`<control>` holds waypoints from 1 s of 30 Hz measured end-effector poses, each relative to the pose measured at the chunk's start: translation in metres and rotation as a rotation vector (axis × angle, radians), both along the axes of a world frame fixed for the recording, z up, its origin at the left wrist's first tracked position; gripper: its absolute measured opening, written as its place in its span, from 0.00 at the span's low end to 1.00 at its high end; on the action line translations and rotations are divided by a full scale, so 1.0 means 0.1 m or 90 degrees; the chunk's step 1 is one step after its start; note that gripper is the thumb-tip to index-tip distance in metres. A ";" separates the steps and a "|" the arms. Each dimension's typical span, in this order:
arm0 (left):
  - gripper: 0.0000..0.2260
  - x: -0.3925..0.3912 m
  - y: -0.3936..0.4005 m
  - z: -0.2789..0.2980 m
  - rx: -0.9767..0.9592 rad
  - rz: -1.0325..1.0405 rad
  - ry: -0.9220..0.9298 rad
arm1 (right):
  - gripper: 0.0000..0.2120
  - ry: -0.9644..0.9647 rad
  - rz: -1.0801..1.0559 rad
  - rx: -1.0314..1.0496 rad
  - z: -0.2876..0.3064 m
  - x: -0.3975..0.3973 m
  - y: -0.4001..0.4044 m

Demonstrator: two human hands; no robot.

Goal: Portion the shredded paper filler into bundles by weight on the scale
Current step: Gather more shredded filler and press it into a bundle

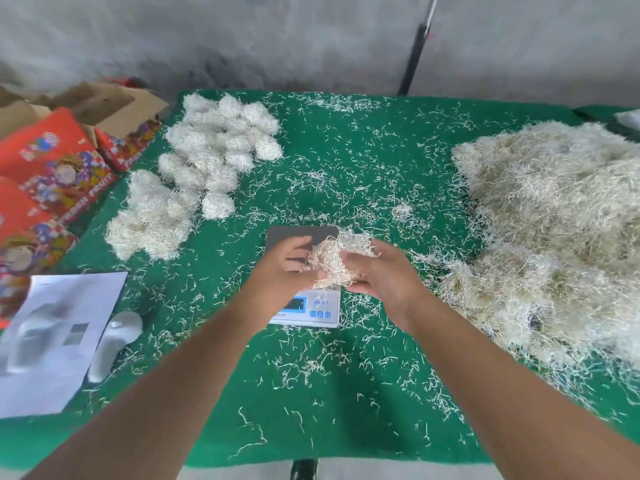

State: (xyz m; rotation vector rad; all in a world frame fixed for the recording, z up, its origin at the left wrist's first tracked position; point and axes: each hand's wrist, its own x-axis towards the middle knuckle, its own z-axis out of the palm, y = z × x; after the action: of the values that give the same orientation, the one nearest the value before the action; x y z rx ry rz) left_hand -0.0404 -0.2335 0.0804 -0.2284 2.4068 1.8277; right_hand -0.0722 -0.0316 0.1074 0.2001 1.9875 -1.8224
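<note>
Two hands, left hand (289, 263) and right hand (377, 271), curl fingers around one paper wad (332, 259) above the scale (304, 306) mid-table. Finished bundles (207, 161) lie far-left on the green table (346, 161); loose pile (554, 230) along right edge.

Looks like you're in a small packing workshop, not a home kitchen or office. You've got a bare grey concrete wall (242, 36) behind a worktop (346, 427) covered in green felt-like cloth, with stray paper shreds all over it. A digital scale (304, 306) sits right in front of you, a big loose heap of shredded filler (554, 220) on your right, and rows of already-balled bundles (214, 150) on your left. Printed red gift boxes (52, 161) and open cardboard cartons (104, 105) are stacked at the left edge, so it reads as gift-box packing.
</note>
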 end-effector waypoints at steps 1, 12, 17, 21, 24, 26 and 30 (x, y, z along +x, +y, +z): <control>0.25 0.08 -0.09 -0.14 0.007 0.065 0.007 | 0.43 0.000 -0.018 0.004 -0.08 -0.02 -0.04; 0.31 1.53 -0.57 -1.93 -0.675 0.067 -0.125 | 0.16 0.178 0.018 0.176 -0.86 -0.79 -0.56; 0.31 1.47 -0.58 -2.11 -0.745 0.109 -0.079 | 0.18 0.267 0.112 0.254 -1.20 -1.00 -0.67; 0.32 1.44 -0.56 -2.13 -0.764 0.109 -0.081 | 0.21 0.303 0.112 0.292 -1.32 -1.04 -0.57; 0.28 1.36 -0.55 -2.12 -0.755 0.106 -0.124 | 0.22 0.326 0.036 0.251 -1.39 -1.00 -0.38; 0.27 1.37 -0.55 -2.13 -0.754 0.102 -0.140 | 0.19 0.354 -0.025 0.240 -1.47 -0.92 -0.24; 0.28 1.37 -0.57 -2.17 -0.755 0.111 -0.132 | 0.13 0.356 -0.103 0.220 -1.72 -0.77 -0.04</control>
State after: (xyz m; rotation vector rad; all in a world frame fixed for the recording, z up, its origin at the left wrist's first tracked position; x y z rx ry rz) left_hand 0.0964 -0.2904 -0.1363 -0.6663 3.0026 0.1520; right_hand -0.1490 -0.0352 -0.0643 -0.0607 2.7448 -1.7467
